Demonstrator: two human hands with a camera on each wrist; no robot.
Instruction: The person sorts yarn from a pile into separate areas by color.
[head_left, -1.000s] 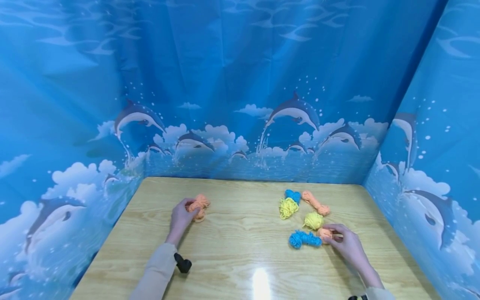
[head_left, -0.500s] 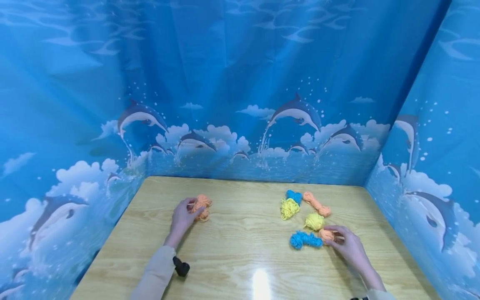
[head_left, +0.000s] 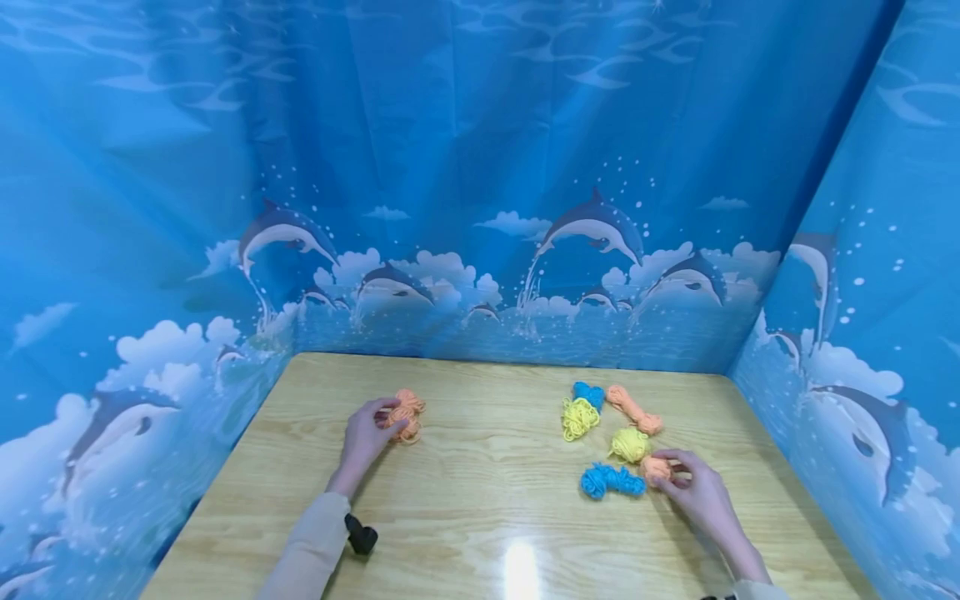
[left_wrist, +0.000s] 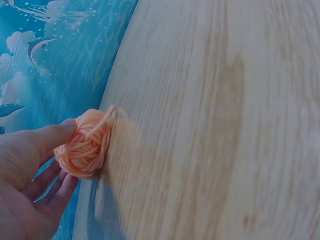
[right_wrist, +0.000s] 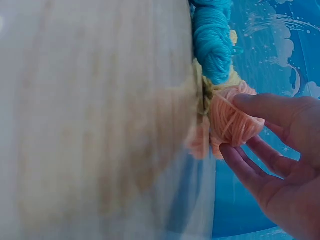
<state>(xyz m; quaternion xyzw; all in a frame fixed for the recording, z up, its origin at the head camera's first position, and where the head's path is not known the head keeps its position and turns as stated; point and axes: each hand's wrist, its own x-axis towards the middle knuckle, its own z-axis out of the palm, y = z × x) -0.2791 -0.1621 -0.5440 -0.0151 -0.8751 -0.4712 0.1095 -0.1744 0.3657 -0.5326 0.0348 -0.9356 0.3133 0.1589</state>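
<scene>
Fingers point(left_wrist: 61, 194) and thumb of the left hand point(head_left: 365, 437) pinch an orange yarn bundle point(head_left: 408, 407), left of centre in the head view; those of the right hand point(head_left: 701, 493) pinch an orange yarn ball point(head_left: 656, 471), lower right. Both grips look light, thumb opposite fingers, probably so soft windings don't squash or unravel. Can't tell if either piece is off the bench point(head_left: 480, 475). Right-side cluster sits tight, likely so one hand reaches it all. Count: three orange, taking the left bundle as one (lobes unclear): bundle, ball, plus an orange skein point(head_left: 633, 408) higher up. Two blue: a blue skein point(head_left: 611, 481) just left of the ball, a blue hank point(head_left: 587, 392) farther up. Two yellow: a yellow ball point(head_left: 628, 444) beside the orange ball, a loose yellow hank point(head_left: 580, 418) against the blue hank.
</scene>
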